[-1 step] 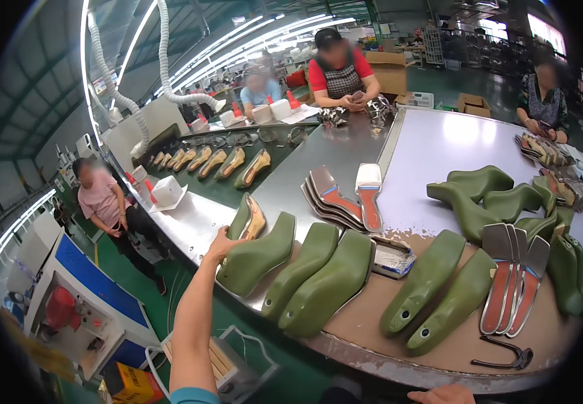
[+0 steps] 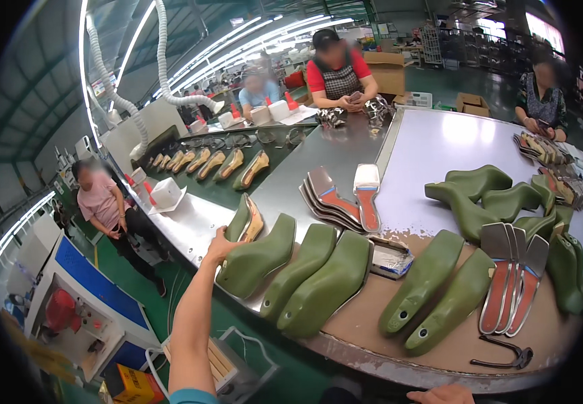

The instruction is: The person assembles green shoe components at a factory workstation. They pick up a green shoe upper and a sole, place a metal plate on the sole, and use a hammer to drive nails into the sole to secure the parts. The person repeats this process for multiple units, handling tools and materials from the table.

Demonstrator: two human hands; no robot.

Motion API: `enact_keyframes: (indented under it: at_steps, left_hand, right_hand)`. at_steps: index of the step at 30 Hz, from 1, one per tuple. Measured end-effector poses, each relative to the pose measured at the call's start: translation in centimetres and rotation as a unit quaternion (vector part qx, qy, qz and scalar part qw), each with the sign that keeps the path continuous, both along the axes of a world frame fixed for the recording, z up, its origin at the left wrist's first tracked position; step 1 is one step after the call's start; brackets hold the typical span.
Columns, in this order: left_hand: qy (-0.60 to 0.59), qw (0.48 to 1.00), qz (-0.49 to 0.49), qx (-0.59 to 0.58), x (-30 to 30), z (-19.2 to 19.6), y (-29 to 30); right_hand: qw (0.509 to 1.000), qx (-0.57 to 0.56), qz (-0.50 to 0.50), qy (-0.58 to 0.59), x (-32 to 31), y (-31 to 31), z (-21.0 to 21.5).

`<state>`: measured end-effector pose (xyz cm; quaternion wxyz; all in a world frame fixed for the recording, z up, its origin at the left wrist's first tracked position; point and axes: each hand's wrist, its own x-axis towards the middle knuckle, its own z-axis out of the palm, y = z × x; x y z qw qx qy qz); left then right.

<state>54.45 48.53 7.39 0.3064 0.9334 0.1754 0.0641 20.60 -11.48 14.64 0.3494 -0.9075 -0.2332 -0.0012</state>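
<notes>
My left hand reaches to the left end of a row of green shoe lasts, its thumb up and its other fingers mostly hidden. It is closed on the edge of a green shoe last. Just beyond it lies another last with a tan insole on its underside. To the right are two more green lasts, side by side, and a spaced pair. At the lower edge my right hand, partly cut off, holds nothing visible; one finger stretches left.
Stacked insoles and a small open tray lie mid-table. On the right are more insoles, black pincers and piled lasts. A conveyor carries lasts. Several people sit or stand around; a blue-and-white machine stands left.
</notes>
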Motion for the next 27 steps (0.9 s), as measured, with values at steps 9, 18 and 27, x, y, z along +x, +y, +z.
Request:
enact_keyframes:
  at_steps: [9, 18, 27]
  left_hand:
    - [-0.125, 0.916, -0.096, 0.37, -6.7, 3.9, -5.0]
    - [-0.093, 0.975, -0.123, 0.161, -13.3, 6.1, -13.3]
    - [-0.159, 0.937, -0.027, 0.309, -13.5, 3.8, -13.2]
  right_hand:
    - [1.0, -0.016, -0.002, 0.0, -1.4, -1.2, 0.1]
    - [0.998, -0.05, 0.018, 0.016, -2.4, -1.4, 0.2]
    - [0.997, -0.051, -0.005, 0.055, -1.7, -1.1, 0.1]
